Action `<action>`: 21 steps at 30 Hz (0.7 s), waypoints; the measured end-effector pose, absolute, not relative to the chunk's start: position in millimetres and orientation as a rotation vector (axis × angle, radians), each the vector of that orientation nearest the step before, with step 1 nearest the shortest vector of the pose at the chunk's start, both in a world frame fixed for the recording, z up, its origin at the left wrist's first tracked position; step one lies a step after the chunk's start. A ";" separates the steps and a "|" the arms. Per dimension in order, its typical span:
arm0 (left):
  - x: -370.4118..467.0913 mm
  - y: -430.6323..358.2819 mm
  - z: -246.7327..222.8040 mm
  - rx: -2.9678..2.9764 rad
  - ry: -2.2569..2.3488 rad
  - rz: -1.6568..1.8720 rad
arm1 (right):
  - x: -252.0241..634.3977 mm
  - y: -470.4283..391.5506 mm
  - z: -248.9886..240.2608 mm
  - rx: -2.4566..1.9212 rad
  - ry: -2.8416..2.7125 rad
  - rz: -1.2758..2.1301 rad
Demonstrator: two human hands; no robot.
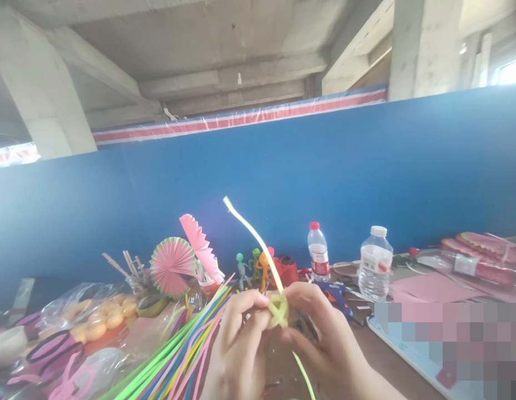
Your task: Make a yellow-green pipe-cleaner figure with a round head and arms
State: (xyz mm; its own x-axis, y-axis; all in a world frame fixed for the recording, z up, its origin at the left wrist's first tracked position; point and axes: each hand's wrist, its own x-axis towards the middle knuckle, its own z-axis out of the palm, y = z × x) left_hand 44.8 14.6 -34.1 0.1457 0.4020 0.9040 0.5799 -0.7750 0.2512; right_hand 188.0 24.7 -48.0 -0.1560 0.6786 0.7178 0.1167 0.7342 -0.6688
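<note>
I have both hands at work on one pale yellow strip (pixel 258 239), with a crossed knot (pixel 278 311) held in front of me. Taking that knot as the middle of the clock, my left hand (pixel 244 333) comes in from eight o'clock, thumb and finger pinched on its near edge. My right hand (pixel 324 330) sits between three and four, its fingers curled and gripping the other edge.

As for how far I am, the crossing is made: the strip laps over itself in the knot and shows a clear X on the side facing me. Small gaps show between the laps, so I judge it shaped but perhaps not drawn tight. Two loose ends remain. The long one rises and arches off toward eleven o'clock, well clear of anything; the other hangs down toward five and runs out of view. Neither looks tucked, trimmed or joined to anything, so I would call this an early to middle stage.

Between eight and nine lies a bundle of coloured strips (pixel 174 344), none of them in my fingers. Small coloured figures (pixel 264 269) stand toward eleven, behind the knot; whether they are made of the same stuff, I cannot tell.
</note>
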 end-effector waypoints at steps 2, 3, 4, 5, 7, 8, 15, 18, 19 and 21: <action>42.9 13.6 -35.8 -2.242 -0.939 -1.678 | 187.7 25.0 -50.3 -0.573 -1.639 0.582; 41.7 13.1 -36.4 -2.240 -0.921 -1.666 | 187.1 24.6 -50.6 -0.552 -1.607 0.618; 40.4 12.7 -36.7 -2.240 -0.905 -1.655 | 186.2 24.0 -50.3 -0.540 -1.573 0.666; 39.1 12.5 -36.8 -2.245 -0.890 -1.643 | 185.3 23.1 -49.3 -0.534 -1.542 0.716; 37.1 12.8 -36.4 -2.266 -0.869 -1.618 | 183.7 20.9 -46.1 -0.548 -1.495 0.785; 36.5 13.3 -35.8 -2.278 -0.861 -1.609 | 183.3 20.0 -44.4 -0.558 -1.474 0.800; 37.4 18.6 -29.9 -2.280 -0.740 -1.561 | 185.6 20.1 -42.2 -0.590 -1.403 0.788; 37.5 18.2 -27.7 -2.243 -0.727 -1.523 | 187.1 20.8 -39.5 -0.560 -1.377 0.858; 37.3 18.0 -27.0 -2.238 -0.728 -1.508 | 187.7 21.2 -38.0 -0.541 -1.370 0.891; 37.0 18.0 -25.4 -2.234 -0.727 -1.471 | 189.4 22.4 -35.2 -0.503 -1.364 0.945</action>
State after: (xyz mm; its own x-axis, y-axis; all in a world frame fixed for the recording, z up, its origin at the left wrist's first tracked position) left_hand 37.0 18.0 -25.4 0.3226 0.2170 0.9213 0.6004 -0.7994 -0.0219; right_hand 189.4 22.4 -35.2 -0.0651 0.8030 0.5924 -0.2725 0.5568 -0.7847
